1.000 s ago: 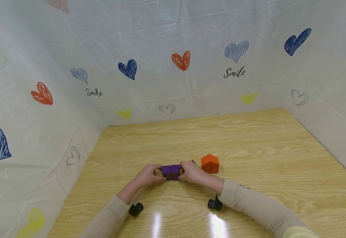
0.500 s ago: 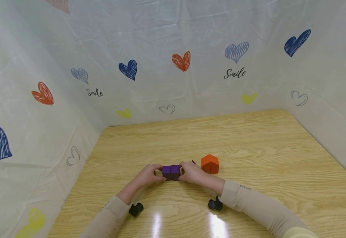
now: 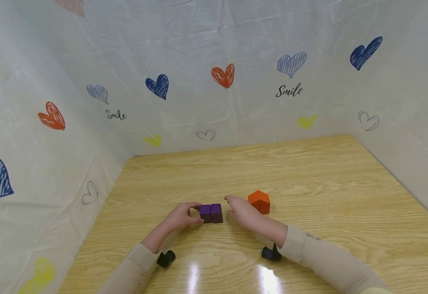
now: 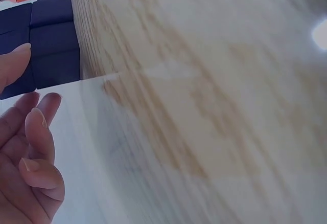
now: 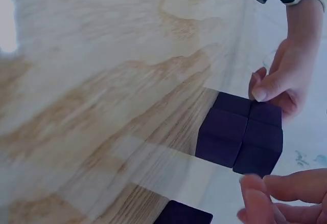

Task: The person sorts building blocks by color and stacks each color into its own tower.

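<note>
Two purple blocks [image 3: 211,213] sit side by side on the wooden table, faces flush in the right wrist view. My left hand [image 3: 180,216] holds their left end, its thumb [image 4: 14,65] lying against the purple face. Just right of the blocks is my right hand [image 3: 242,210], its fingers apart from them and holding nothing. In the right wrist view its fingertips [image 5: 253,185] are bent near the blocks' edge. Another purple block [image 5: 184,214] lies below there, hidden in the head view. An orange house-shaped block [image 3: 259,201] stands behind my right wrist, partly covered.
A pale sheet printed with hearts hangs round the back and sides of the wooden table [image 3: 309,175]. Black wrist cameras [image 3: 166,259] stick out from under both forearms, close above the tabletop.
My right hand has let go of the purple blocks' right end and moved a little to the right, now overlapping the orange block. The left hand and the blocks stay in place.
</note>
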The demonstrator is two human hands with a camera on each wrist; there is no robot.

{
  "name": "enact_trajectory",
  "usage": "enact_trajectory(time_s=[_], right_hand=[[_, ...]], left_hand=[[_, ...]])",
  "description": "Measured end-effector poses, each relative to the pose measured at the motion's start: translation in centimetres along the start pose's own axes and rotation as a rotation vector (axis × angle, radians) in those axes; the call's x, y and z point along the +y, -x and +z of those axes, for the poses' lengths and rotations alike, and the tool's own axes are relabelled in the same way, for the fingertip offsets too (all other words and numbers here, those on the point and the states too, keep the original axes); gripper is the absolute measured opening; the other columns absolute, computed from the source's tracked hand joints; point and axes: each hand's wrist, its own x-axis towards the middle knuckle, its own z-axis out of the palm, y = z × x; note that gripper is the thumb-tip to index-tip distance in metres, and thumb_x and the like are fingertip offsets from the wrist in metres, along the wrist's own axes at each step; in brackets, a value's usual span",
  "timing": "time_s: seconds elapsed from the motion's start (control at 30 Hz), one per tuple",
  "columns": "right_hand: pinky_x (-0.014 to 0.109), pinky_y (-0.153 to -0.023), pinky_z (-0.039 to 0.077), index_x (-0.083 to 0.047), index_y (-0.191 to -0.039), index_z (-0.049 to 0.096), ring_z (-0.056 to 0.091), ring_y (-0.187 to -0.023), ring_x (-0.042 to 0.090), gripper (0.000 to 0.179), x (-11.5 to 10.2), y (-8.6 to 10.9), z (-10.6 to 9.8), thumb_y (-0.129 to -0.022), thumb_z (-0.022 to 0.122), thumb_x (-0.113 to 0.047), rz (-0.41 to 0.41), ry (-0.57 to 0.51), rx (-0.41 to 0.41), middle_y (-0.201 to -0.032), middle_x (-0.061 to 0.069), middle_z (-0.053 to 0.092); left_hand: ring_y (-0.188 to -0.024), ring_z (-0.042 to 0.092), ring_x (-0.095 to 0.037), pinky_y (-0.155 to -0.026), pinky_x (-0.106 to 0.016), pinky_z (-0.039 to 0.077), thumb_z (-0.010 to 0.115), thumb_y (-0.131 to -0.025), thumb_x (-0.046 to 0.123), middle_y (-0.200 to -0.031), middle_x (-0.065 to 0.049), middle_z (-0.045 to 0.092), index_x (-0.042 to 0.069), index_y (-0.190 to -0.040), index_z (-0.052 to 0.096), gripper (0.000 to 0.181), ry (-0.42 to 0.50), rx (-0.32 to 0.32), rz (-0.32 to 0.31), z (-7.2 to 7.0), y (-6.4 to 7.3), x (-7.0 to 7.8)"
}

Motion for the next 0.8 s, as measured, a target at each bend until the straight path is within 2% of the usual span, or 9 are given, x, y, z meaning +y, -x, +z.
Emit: enact_trajectory(time_s=[0.1,0.23,0.27,0.37,0.53,0.63,0.8], right_hand=[[0.037,-0.075,0.051,0.008,-0.117,0.051,0.061,-0.093,0.034,0.036,-0.2,0.4,0.3,-0.083,0.062,0.004,-0.040,0.123,0.042,-0.117,0.024,0.054],[0.032,-0.058,0.052,0.006,-0.104,0.055,0.064,-0.074,0.031,0.022,-0.1,0.7,0.9,-0.082,0.060,0.007,-0.043,0.293,0.065,-0.111,0.025,0.053],[0.032,-0.056,0.052,0.006,-0.100,0.056,0.064,-0.075,0.031,0.018,-0.1,0.7,1.1,-0.082,0.059,0.008,-0.041,0.323,0.073,-0.111,0.026,0.054],[0.030,-0.048,0.050,0.005,-0.087,0.057,0.062,-0.063,0.027,0.010,0.1,0.8,1.4,-0.080,0.058,0.013,-0.050,0.370,0.108,-0.099,0.026,0.056],[0.027,-0.040,0.044,0.004,-0.077,0.055,0.052,-0.047,0.019,0.013,0.5,1.0,1.7,-0.076,0.060,0.016,-0.091,0.422,0.163,-0.079,0.016,0.050],[0.027,-0.040,0.043,0.003,-0.076,0.056,0.050,-0.045,0.018,0.013,0.7,1.1,1.8,-0.075,0.060,0.016,-0.103,0.434,0.174,-0.077,0.015,0.048],[0.025,-0.040,0.043,0.003,-0.079,0.059,0.048,-0.046,0.016,0.012,0.8,1.0,1.8,-0.077,0.061,0.015,-0.098,0.444,0.138,-0.082,0.015,0.050]], left_hand=[[-0.055,0.043,-0.010,-0.050,-0.024,0.038,0.072,-0.079,0.022,-0.107,-0.010,0.063,0.003,-0.120,0.058,0.048,-0.003,0.002,0.002,0.0,0.1,-0.1],[-0.055,0.042,-0.010,-0.050,-0.024,0.037,0.072,-0.079,0.023,-0.107,-0.010,0.063,0.003,-0.119,0.058,0.047,0.002,-0.001,0.011,-0.1,0.1,-0.1],[-0.055,0.042,-0.010,-0.050,-0.024,0.038,0.071,-0.079,0.023,-0.107,-0.010,0.063,0.003,-0.119,0.058,0.046,0.004,-0.002,0.009,-0.1,0.1,-0.1],[-0.055,0.042,-0.009,-0.050,-0.024,0.038,0.071,-0.080,0.024,-0.107,-0.009,0.063,0.004,-0.119,0.059,0.045,0.006,-0.002,0.009,0.0,0.1,-0.2],[-0.055,0.042,-0.010,-0.050,-0.024,0.037,0.070,-0.080,0.024,-0.106,-0.008,0.063,0.005,-0.116,0.060,0.041,0.009,-0.003,0.011,0.0,0.1,-0.4],[-0.054,0.041,-0.009,-0.050,-0.024,0.037,0.071,-0.080,0.024,-0.106,-0.008,0.064,0.006,-0.114,0.061,0.040,0.012,-0.002,0.011,0.0,0.1,-0.4],[-0.054,0.041,-0.008,-0.050,-0.023,0.038,0.070,-0.081,0.026,-0.106,-0.007,0.064,0.008,-0.114,0.061,0.039,0.004,-0.007,0.004,0.1,0.2,-0.5]])
